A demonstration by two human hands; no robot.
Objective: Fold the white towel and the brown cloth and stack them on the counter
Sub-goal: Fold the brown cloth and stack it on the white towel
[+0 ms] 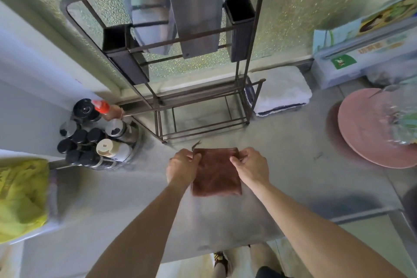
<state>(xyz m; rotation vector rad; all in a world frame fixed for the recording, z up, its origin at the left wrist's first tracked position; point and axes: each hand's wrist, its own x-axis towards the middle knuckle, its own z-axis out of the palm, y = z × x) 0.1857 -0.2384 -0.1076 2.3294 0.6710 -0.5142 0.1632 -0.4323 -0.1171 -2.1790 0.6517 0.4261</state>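
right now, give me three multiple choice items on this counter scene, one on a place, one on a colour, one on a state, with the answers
1. Where is the white towel?
A. beside the metal rack's right end
B. on the pink plate
C. under the brown cloth

2. What colour is the cloth at the left edge?
A. blue
B. yellow
C. black

3. What state is the brown cloth in?
A. hanging on the rack
B. crumpled in a ball
C. folded flat, held at its far corners

Answers:
1 A, it lies folded next to the rack.
2 B, the yellow cloth is plain.
3 C, the left hand and right hand pinch its corners.

cloth [215, 174] front-centre on counter [293, 165] | towel [282, 90] behind-right, beside rack [203, 106]
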